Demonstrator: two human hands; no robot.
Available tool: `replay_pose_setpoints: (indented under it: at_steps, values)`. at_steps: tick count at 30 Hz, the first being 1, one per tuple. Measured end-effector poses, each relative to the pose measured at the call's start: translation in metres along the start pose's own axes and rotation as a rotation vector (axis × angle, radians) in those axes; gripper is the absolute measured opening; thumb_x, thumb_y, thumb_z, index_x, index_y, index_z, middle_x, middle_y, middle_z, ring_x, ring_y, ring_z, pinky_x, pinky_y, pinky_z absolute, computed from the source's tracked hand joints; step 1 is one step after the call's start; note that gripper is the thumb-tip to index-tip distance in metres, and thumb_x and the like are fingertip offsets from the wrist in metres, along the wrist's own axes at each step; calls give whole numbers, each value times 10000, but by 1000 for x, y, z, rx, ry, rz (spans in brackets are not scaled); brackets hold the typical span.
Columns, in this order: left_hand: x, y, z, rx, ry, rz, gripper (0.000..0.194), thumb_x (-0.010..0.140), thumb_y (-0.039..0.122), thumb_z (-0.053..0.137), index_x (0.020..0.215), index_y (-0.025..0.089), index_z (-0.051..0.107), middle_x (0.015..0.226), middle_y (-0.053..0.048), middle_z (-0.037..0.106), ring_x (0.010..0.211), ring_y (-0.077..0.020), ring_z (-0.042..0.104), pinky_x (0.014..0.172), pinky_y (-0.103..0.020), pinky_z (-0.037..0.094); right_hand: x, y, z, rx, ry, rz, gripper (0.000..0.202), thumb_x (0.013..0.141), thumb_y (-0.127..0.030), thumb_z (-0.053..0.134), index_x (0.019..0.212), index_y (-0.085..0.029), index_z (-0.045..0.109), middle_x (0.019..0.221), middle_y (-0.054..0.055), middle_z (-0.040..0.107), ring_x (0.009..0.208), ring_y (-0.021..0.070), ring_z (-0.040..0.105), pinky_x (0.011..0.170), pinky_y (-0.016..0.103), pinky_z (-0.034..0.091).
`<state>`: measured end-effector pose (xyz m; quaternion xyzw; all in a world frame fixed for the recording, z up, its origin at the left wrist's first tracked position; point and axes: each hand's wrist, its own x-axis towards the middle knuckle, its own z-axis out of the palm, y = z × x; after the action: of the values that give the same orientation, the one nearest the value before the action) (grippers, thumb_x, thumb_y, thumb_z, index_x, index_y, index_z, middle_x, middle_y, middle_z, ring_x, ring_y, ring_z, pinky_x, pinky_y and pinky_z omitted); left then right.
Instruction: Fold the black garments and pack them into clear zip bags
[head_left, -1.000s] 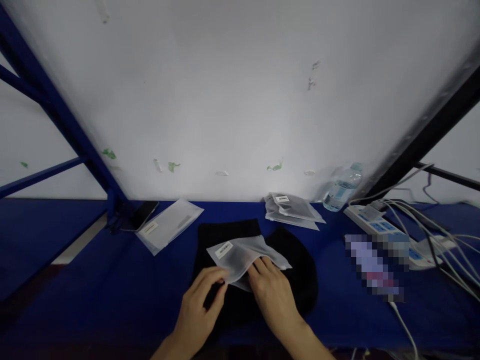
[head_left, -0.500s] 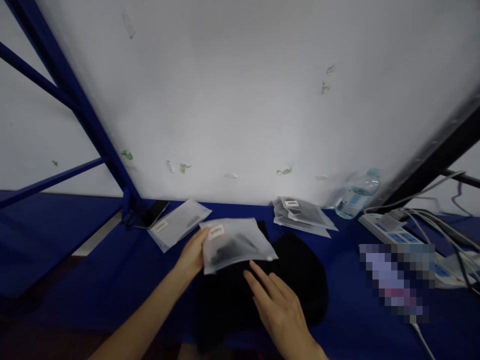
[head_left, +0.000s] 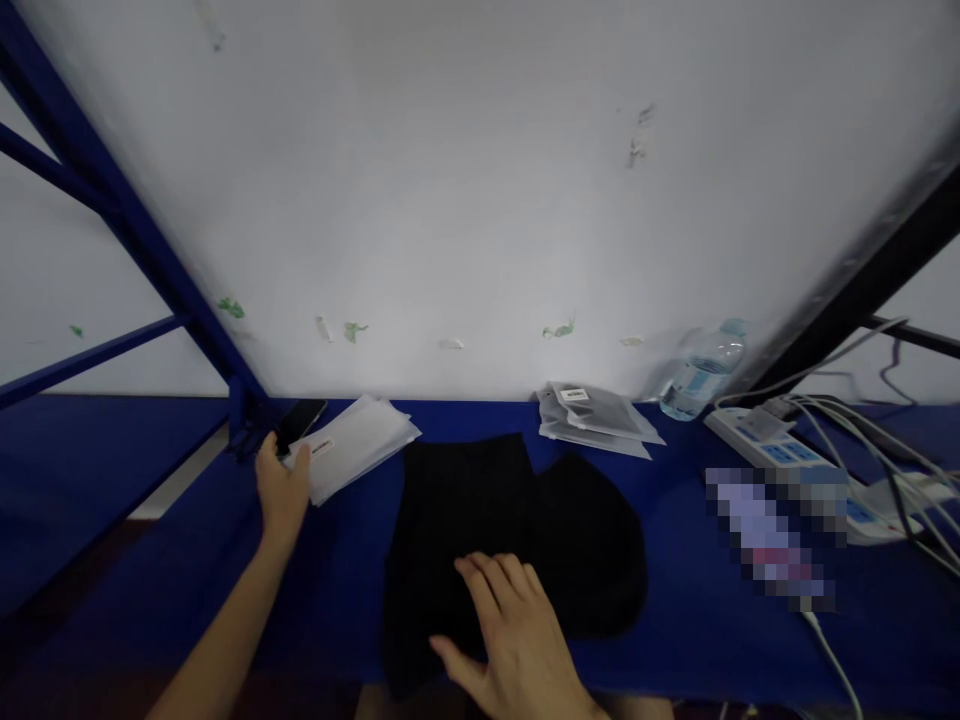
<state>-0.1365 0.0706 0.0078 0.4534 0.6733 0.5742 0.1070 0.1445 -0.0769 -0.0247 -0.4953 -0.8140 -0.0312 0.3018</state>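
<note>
My left hand [head_left: 283, 492] is at the left end of a stack of frosted zip bags [head_left: 367, 440], thumb and fingers apart. Its thumb is by the labelled edge of the top bag, and its fingertips are close to a dark phone [head_left: 302, 421]. Folded black fabric [head_left: 450, 510] lies in front of me on the blue table. Over its near part rests my right hand [head_left: 517, 630], fingers stretched and thumb spread, with nothing in it. A second black piece [head_left: 592, 550], rounded in outline, lies against the fabric's right side.
More frosted zip bags [head_left: 596, 425] lie at the back by the wall. To their right stands a water bottle [head_left: 705, 370]. A power strip [head_left: 780, 450] with tangled cables and a blurred-out object [head_left: 765, 540] are on the right. A blue frame post [head_left: 187, 290] rises at left.
The frosted zip bag that my left hand held over the black fabric now lies on the left stack. My left hand moved left with it and loosened; my right hand came down over the fabric.
</note>
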Motion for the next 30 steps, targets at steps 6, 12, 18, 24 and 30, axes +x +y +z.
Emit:
replay_pose_setpoints:
  at_steps: [6, 12, 18, 24, 30]
  values:
    - [-94, 24, -2, 56, -701, 118, 154, 871, 319, 529, 942, 242, 642, 934, -19, 677, 915, -231, 628, 817, -316, 459, 23, 1, 0, 160, -75, 122, 191, 844, -196, 604, 1030, -212, 643, 957, 52, 701, 885, 221, 658, 784, 350, 549]
    - [-115, 51, 0, 123, -934, -21, 307, 900, 496, 477, 890, 227, 624, 863, -35, 652, 860, -241, 600, 782, -338, 426, 61, 59, -16, 661, 51, 524, 294, 885, -430, 526, 982, -191, 667, 843, 45, 721, 724, 201, 683, 636, 300, 549]
    - [-113, 48, 6, 210, -969, 125, 267, 763, 481, 650, 709, 222, 612, 767, -35, 600, 817, -273, 553, 758, -360, 412, 67, 103, -14, 358, 125, 482, 443, 851, -467, 563, 1175, -166, 588, 1055, 118, 689, 938, 254, 650, 818, 437, 526]
    - [-115, 51, 7, 132, -1040, 82, 134, 827, 361, 572, 841, 229, 588, 801, -10, 615, 797, -233, 588, 719, -312, 419, 58, 71, -4, 183, -51, 152, 394, 776, -347, 699, 1131, -200, 612, 1193, 113, 636, 1161, 312, 535, 924, 493, 449]
    - [-78, 52, 16, 10, -932, 89, 169, 826, 364, 591, 951, 253, 611, 898, 11, 672, 931, -241, 616, 845, -315, 429, 60, 118, -33, 365, 151, 513, 254, 887, -370, 482, 984, -195, 639, 898, 68, 716, 825, 220, 674, 755, 332, 496]
